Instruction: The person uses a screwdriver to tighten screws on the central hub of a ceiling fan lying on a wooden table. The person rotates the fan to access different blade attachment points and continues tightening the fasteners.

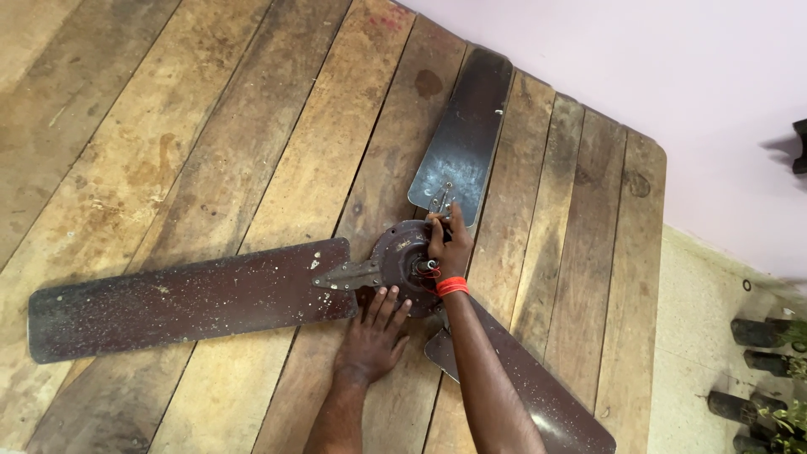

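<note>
Right hand closed on fan hub; left hand flat beside

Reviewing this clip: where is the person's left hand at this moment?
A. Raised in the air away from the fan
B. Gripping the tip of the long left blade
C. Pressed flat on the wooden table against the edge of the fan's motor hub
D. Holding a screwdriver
C: the left hand lies palm down on the wooden table, fingertips at the motor hub, while the right hand works at the upper blade's bracket.
</note>
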